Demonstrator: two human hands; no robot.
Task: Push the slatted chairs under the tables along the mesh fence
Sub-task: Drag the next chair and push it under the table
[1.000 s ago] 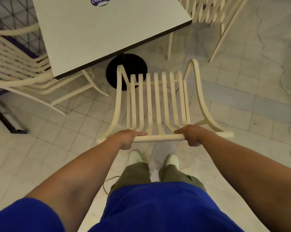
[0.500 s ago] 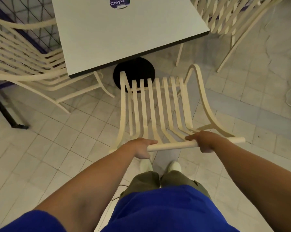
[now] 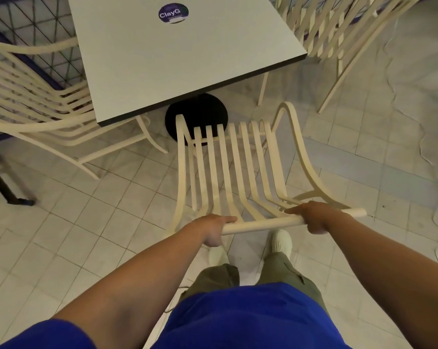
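Nearest the camera, a blue garment, olive trousers and pale shoes (image 3: 280, 241) stand on the floor (image 3: 92, 222) of small, square, off-white tiles with dark grout lines. Both forearms reach forward. The left hand (image 3: 213, 229) is wrapped around the round top rail (image 3: 263, 224) of the slatted chair (image 3: 228, 172) near its left end; the right hand (image 3: 313, 217) grips the same rail toward its right end, a short stub of rail showing past it. The chair is cream-coloured, its flat slats running from the rail away toward the table and its side frames curving in smooth bends. Its front edge lies over the black round base (image 3: 200, 109) of the table (image 3: 182, 54), just short of the tabletop's near edge. The tabletop is smooth, pale grey, square-cornered, with a thin dark edge band and a round purple sticker (image 3: 174, 13). A second cream chair (image 3: 31, 107) is tucked in at the left side, backed by the dark mesh fence (image 3: 36, 28). A third chair (image 3: 339, 28) stands beyond the table's right corner. Open tiled floor extends to the right.
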